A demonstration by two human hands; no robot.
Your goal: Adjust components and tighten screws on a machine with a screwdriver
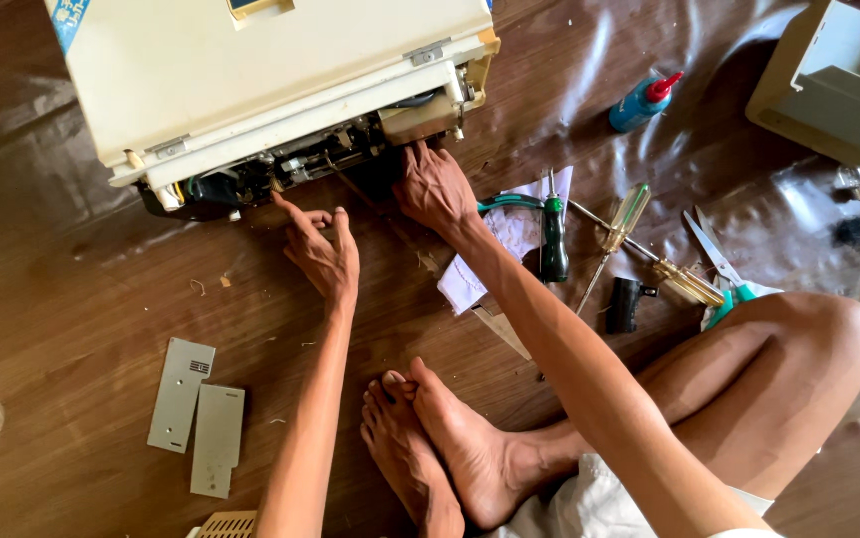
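Because the right hand is pushed, empty and spread, into the sewing machine's exposed mechanism at twelve o'clock, while the left hand, also empty, is pointed at it, fingers could be pinched or snagged.

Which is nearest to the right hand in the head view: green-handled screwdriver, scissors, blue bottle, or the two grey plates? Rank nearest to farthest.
From the right hand:
1. Green-handled screwdriver, just to its right on the floor.
2. Blue bottle, up and to the right.
3. Scissors, farther right by the knee, and the grey plates, lower left past the left hand: too close to call.
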